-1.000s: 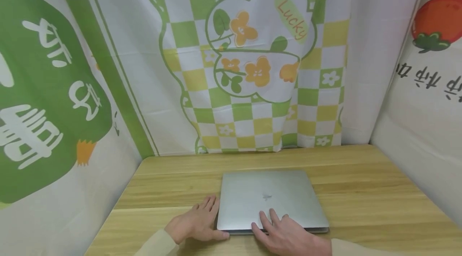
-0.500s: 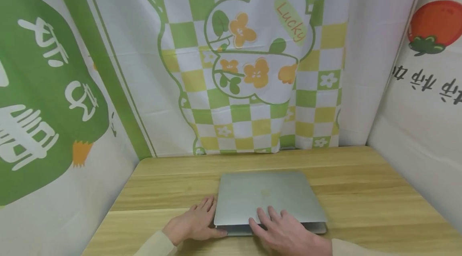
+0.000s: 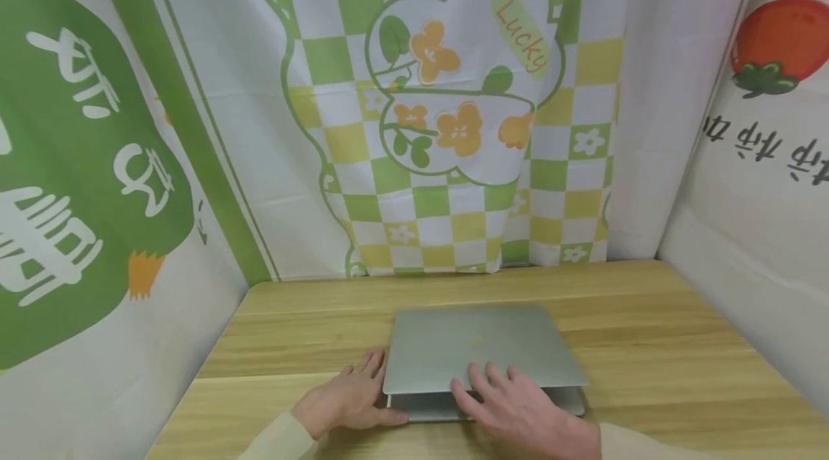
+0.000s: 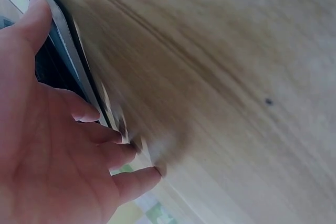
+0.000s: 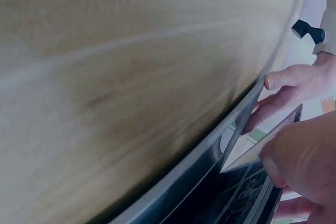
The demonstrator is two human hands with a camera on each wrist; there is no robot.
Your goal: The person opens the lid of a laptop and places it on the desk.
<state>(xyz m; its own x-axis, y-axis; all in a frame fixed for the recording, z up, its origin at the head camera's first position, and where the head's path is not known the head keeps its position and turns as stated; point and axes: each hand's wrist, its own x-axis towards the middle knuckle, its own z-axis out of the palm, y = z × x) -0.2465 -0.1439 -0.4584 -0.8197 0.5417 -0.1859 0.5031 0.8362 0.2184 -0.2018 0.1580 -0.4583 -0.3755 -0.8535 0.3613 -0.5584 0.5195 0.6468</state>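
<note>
A silver laptop (image 3: pixel 479 345) lies on the wooden table with its lid partly raised, leaving a dark gap along the front. My right hand (image 3: pixel 518 413) pinches the lid's front edge, several fingers spread on top and the thumb at the inner side. A strip of the keyboard (image 5: pixel 247 195) shows under the lid in the right wrist view. My left hand (image 3: pixel 346 399) rests at the base's left front corner, thumb against the front edge and fingers stretched along the left side. In the left wrist view, that hand (image 4: pixel 58 135) touches the base's rim.
The wooden table (image 3: pixel 311 334) runs back to a hanging checkered cloth (image 3: pixel 453 208). Printed white cloths stand on the left and right, one with a green patch (image 3: pixel 84 158), the other with a persimmon picture (image 3: pixel 780 42). A dark band-like device (image 5: pixel 310 31) sits at the left sleeve.
The laptop lid's front edge has risen with my right hand, widening the gap above the base from a thin slit. My left hand has stayed at the corner.
</note>
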